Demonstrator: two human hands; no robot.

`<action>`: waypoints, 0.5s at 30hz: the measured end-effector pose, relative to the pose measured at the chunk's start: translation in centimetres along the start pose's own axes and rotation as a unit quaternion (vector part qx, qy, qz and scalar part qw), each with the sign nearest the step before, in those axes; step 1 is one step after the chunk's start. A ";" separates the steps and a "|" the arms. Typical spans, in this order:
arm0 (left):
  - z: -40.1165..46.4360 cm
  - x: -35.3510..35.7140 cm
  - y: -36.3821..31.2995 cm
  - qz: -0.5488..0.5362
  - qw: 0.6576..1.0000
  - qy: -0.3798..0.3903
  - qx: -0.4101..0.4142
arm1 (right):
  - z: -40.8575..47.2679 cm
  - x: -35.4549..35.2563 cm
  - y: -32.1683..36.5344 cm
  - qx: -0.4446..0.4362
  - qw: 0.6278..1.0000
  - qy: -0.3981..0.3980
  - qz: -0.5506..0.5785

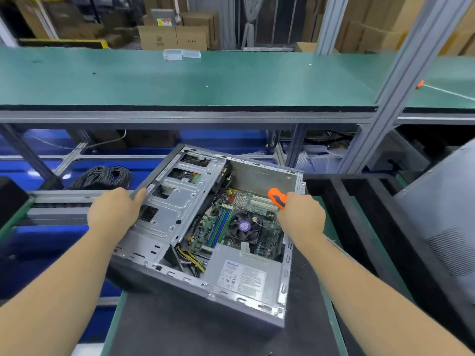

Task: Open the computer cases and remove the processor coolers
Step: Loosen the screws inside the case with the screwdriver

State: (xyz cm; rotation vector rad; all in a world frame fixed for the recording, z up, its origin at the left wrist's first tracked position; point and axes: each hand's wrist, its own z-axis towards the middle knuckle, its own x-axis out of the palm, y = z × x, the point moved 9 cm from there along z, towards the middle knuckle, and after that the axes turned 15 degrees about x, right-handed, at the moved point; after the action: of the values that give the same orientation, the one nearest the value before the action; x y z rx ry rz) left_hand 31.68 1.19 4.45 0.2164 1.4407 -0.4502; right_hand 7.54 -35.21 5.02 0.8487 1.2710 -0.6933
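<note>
We see an open computer case (205, 237) lying on its side on a dark mat (195, 327) over the green workbench (331, 317), turned at an angle, its near-left corner hanging past the mat edge. Side panel off, insides exposed. Left hand (115, 210) grips the case's left edge at the drive cage (177, 201), thumb hooked over the rim, fingers curled under the side out of sight. Right hand (300, 214) is clenched around an orange-handled screwdriver (277, 197), handle end sticking out above the fist toward the far left; its tip is hidden. That hand sits at the case's right wall, above the motherboard (257, 204).

The processor cooler (244, 227), a dark fan with a purple centre label, sits on the board right of centre, between both hands, just left of and below the right fist, well apart from the left hand. Neither hand touches it. Power supply (244, 273) fills the near-right corner, yellow cables (192, 260) to its left.

Far side: a long green shelf (180, 78) with a small clear plastic box (180, 54). Coiled black cable (101, 177) on the far left, below the shelf. A grey case panel (442, 217) leans at right.
</note>
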 end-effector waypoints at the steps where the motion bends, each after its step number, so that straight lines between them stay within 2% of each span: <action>1: -0.5 0.2 0.4 0.014 1.000 0.014 -0.004 | 0.9 0.0 0.3 -0.011 1.000 0.000 -0.003; 3: -1.3 0.7 0.8 0.051 0.997 0.054 -0.010 | 2.9 -0.3 1.0 -0.041 0.999 0.014 -0.018; 5: -2.1 1.1 0.8 0.042 0.997 0.067 -0.020 | 4.1 -0.6 2.1 -0.078 0.996 0.027 -0.045; 9: -1.4 0.7 -1.0 -0.047 0.998 -0.008 -0.042 | 3.2 -1.0 2.6 -0.097 0.992 0.004 -0.085; 12: 0.1 1.2 -2.2 -0.110 0.992 -0.016 -0.058 | 0.4 -0.5 0.8 -0.080 0.992 -0.017 -0.091; 15: 0.4 1.3 -2.1 -0.123 0.989 -0.036 -0.077 | -1.1 0.2 -0.1 -0.085 0.991 -0.022 -0.099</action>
State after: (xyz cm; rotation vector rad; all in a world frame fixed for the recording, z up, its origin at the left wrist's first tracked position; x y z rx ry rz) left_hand 31.26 -1.07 3.46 -0.1035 1.4306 -0.5387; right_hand 6.96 -34.32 4.77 0.5700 1.3652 -0.7437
